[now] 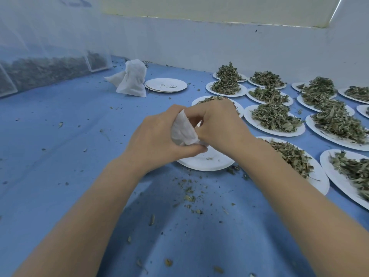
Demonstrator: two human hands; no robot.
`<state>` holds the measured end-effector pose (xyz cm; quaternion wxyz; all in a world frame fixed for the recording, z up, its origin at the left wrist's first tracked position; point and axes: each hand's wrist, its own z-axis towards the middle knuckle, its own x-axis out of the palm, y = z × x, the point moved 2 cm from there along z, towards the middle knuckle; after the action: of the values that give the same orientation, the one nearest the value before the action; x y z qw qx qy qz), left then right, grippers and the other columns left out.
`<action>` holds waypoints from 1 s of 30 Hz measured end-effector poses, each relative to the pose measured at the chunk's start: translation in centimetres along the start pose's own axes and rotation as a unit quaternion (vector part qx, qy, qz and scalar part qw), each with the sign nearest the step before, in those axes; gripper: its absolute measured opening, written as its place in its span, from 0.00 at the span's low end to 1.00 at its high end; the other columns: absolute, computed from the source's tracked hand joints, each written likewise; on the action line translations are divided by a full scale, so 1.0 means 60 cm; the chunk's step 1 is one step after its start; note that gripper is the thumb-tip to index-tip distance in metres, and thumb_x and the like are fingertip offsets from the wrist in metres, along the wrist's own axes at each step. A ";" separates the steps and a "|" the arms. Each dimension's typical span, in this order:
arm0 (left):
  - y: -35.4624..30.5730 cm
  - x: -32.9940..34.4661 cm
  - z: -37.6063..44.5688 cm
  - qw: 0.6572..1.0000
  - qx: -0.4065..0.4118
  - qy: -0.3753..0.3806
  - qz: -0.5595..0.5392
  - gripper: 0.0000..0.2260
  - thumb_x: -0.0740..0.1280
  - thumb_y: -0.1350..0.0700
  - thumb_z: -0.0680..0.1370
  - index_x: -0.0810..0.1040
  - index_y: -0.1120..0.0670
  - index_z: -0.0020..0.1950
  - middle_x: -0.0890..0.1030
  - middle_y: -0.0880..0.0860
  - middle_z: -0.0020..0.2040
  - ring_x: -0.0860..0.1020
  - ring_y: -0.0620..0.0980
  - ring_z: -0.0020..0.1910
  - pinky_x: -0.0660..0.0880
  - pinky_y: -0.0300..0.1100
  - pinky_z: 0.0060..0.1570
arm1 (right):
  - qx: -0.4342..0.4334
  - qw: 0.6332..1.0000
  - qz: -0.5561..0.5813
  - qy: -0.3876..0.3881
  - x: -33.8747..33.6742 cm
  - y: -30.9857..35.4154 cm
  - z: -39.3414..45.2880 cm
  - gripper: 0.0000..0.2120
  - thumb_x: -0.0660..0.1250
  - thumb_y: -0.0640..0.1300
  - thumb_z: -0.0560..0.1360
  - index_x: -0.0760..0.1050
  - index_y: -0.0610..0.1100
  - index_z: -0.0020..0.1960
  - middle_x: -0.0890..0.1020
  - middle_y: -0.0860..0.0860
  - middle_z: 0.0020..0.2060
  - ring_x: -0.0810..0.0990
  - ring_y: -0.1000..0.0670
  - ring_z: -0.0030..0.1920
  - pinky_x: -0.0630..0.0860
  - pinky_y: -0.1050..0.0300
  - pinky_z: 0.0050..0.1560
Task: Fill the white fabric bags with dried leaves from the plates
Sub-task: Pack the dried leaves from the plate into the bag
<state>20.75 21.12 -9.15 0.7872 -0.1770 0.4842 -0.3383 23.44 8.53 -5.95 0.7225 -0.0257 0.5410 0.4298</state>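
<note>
Here I grip the white fabric bag (182, 130) in my left hand (157, 136) while my right hand (217, 124) pinches its mouth; next, I judge, another loaded plate (299, 131) right of it.

Light is even and cool, fairly bright, with a bluish cast over everything. A pale window band (219, 11) at the top glows softly without harsh glare. The forearms throw a broad, soft-edged shadow (179, 226) on the blue surface (50, 146) toward its near edge. Wide-angle distortion stretches the plates (347, 180) at the right edge into ovals. Fine detail looks slightly soft throughout.
</note>
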 end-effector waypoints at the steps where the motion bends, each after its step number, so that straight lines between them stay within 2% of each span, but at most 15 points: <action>1: -0.002 0.001 -0.001 1.000 -0.001 0.002 0.004 0.25 0.76 0.38 0.57 0.73 0.44 0.49 0.79 0.39 0.40 0.76 0.40 0.40 0.75 0.45 0.42 | 0.004 1.000 -0.011 0.000 0.001 0.001 0.000 0.05 0.70 0.41 0.68 0.82 0.50 0.39 0.77 0.54 0.27 0.73 0.53 0.31 0.63 0.70 0.30; 4: -0.006 0.002 -0.002 1.000 0.005 0.012 0.021 0.26 0.72 0.37 0.58 0.73 0.45 0.51 0.78 0.40 0.39 0.76 0.41 0.40 0.75 0.45 0.41 | 0.038 0.999 -0.003 0.018 0.001 0.001 0.003 0.08 0.69 0.40 0.68 0.79 0.53 0.35 0.76 0.55 0.25 0.71 0.56 0.29 0.64 0.71 0.29; 6: -0.007 0.001 -0.002 0.999 0.011 0.027 0.042 0.28 0.72 0.36 0.59 0.73 0.46 0.54 0.79 0.42 0.41 0.77 0.45 0.42 0.75 0.47 0.42 | 0.058 0.994 0.063 0.061 -0.001 -0.003 0.004 0.08 0.69 0.38 0.67 0.81 0.51 0.36 0.77 0.55 0.26 0.72 0.57 0.30 0.65 0.71 0.29; 10: -0.002 -0.003 0.001 0.994 0.009 0.023 0.108 0.27 0.69 0.39 0.61 0.72 0.46 0.58 0.78 0.43 0.43 0.77 0.47 0.44 0.73 0.43 0.43 | 0.043 0.967 0.186 0.168 -0.007 -0.002 -0.003 0.08 0.69 0.36 0.70 0.84 0.46 0.43 0.83 0.44 0.38 0.79 0.48 0.39 0.77 0.48 0.47; 12: -0.001 -0.004 0.001 0.990 0.019 0.018 0.138 0.24 0.69 0.42 0.63 0.73 0.46 0.57 0.77 0.42 0.42 0.76 0.48 0.43 0.70 0.41 0.41 | 0.035 0.958 0.191 0.210 -0.008 -0.001 -0.008 0.06 0.68 0.38 0.72 0.83 0.46 0.44 0.83 0.45 0.39 0.79 0.44 0.41 0.76 0.44 0.49; 13: -0.001 -0.003 0.001 0.988 0.027 0.019 0.149 0.22 0.69 0.43 0.64 0.74 0.46 0.56 0.77 0.43 0.42 0.77 0.48 0.42 0.69 0.40 0.40 | 0.036 0.956 0.179 0.227 -0.008 -0.002 -0.009 0.06 0.68 0.40 0.74 0.82 0.47 0.41 0.82 0.48 0.35 0.76 0.48 0.36 0.74 0.46 0.43; 15: -0.003 0.003 -0.001 0.984 0.045 0.026 0.170 0.20 0.67 0.43 0.64 0.75 0.47 0.54 0.79 0.44 0.43 0.77 0.49 0.42 0.68 0.39 0.38 | 0.050 0.952 0.151 0.261 -0.007 -0.007 -0.011 0.14 0.67 0.44 0.75 0.77 0.50 0.31 0.72 0.57 0.24 0.66 0.58 0.27 0.65 0.62 0.31; 17: -0.005 0.007 -0.001 0.982 0.046 0.030 0.180 0.22 0.63 0.40 0.63 0.74 0.45 0.54 0.79 0.43 0.45 0.77 0.48 0.43 0.67 0.39 0.38 | 0.063 0.949 0.124 0.284 -0.007 -0.011 -0.012 0.16 0.65 0.47 0.75 0.74 0.50 0.29 0.69 0.58 0.23 0.65 0.59 0.25 0.62 0.68 0.31; 18: -0.005 0.007 0.000 0.984 0.042 0.029 0.173 0.24 0.63 0.38 0.62 0.72 0.44 0.56 0.79 0.42 0.46 0.77 0.47 0.43 0.67 0.38 0.39 | 0.063 0.949 0.115 0.288 -0.008 -0.011 -0.013 0.13 0.64 0.48 0.76 0.75 0.50 0.32 0.72 0.56 0.26 0.67 0.59 0.29 0.64 0.66 0.36; 20: -0.002 0.001 0.002 0.987 0.042 0.024 0.151 0.29 0.65 0.36 0.60 0.69 0.42 0.59 0.79 0.42 0.48 0.77 0.47 0.43 0.67 0.39 0.39 | 0.060 0.951 0.128 0.276 -0.013 -0.013 -0.011 0.09 0.62 0.47 0.77 0.78 0.46 0.43 0.79 0.43 0.40 0.73 0.49 0.40 0.69 0.53 0.46; 22: 0.002 -0.005 0.004 0.986 0.056 0.029 0.158 0.32 0.69 0.37 0.60 0.66 0.43 0.62 0.78 0.43 0.50 0.76 0.49 0.43 0.67 0.41 0.39 | 0.069 0.957 0.155 0.236 -0.020 -0.019 -0.007 0.11 0.60 0.46 0.79 0.78 0.42 0.50 0.79 0.39 0.49 0.76 0.42 0.46 0.72 0.45 0.53; 25: 0.012 -0.006 0.007 0.981 0.040 0.024 0.190 0.29 0.71 0.44 0.65 0.66 0.47 0.62 0.77 0.47 0.51 0.76 0.53 0.44 0.65 0.42 0.38 | 0.059 0.971 0.163 0.167 -0.029 -0.022 -0.001 0.11 0.60 0.42 0.78 0.78 0.38 0.48 0.77 0.36 0.42 0.70 0.43 0.38 0.69 0.49 0.43; 27: 0.020 -0.010 0.010 0.979 0.019 0.007 0.204 0.28 0.70 0.46 0.65 0.66 0.48 0.63 0.77 0.49 0.51 0.75 0.55 0.45 0.63 0.42 0.37 | 0.062 0.975 0.180 0.114 -0.033 -0.024 0.002 0.09 0.63 0.42 0.77 0.82 0.40 0.49 0.82 0.41 0.41 0.77 0.42 0.39 0.76 0.49 0.45; 28: 0.025 -0.015 0.012 0.978 0.007 0.001 0.208 0.29 0.70 0.46 0.65 0.66 0.49 0.64 0.77 0.49 0.51 0.75 0.56 0.46 0.62 0.42 0.38 | 0.071 0.975 0.193 0.080 -0.036 -0.028 0.003 0.08 0.65 0.43 0.76 0.83 0.43 0.49 0.84 0.46 0.41 0.82 0.47 0.41 0.80 0.54 0.48; 30: 0.036 -0.026 0.013 0.978 -0.017 -0.006 0.207 0.30 0.70 0.45 0.65 0.66 0.49 0.65 0.77 0.50 0.51 0.74 0.56 0.47 0.62 0.42 0.39 | 0.090 0.978 0.188 0.014 -0.040 -0.042 0.006 0.08 0.66 0.45 0.76 0.82 0.45 0.50 0.85 0.51 0.40 0.83 0.54 0.42 0.80 0.60 0.47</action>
<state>21.74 23.74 -9.09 0.8399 -0.0884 0.5114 -0.1589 25.21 5.71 -4.95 0.6200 0.1359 0.5831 0.5071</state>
